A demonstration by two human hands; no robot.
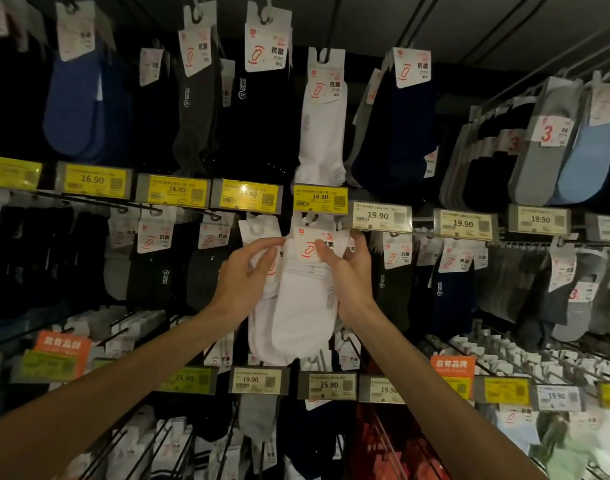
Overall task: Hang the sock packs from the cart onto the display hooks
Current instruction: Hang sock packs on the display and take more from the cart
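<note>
Close in, the left hand (251, 271) and the right hand (348, 271) both had a pinching grip on the white sock packs (303, 306), with the card tops right at the display hook (309, 220) under a yellow price tag (320, 199), so hanging looked nearly done, and farther back many packs already hung.

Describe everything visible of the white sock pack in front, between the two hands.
The white sock pack is soft white fabric under a white card header with a red foot logo. It is held upright just below the yellow 16.90 price tag, overlapping another white pack. The right hand pinches its header, thumb in front; the left hand pinches the other pack.
</note>
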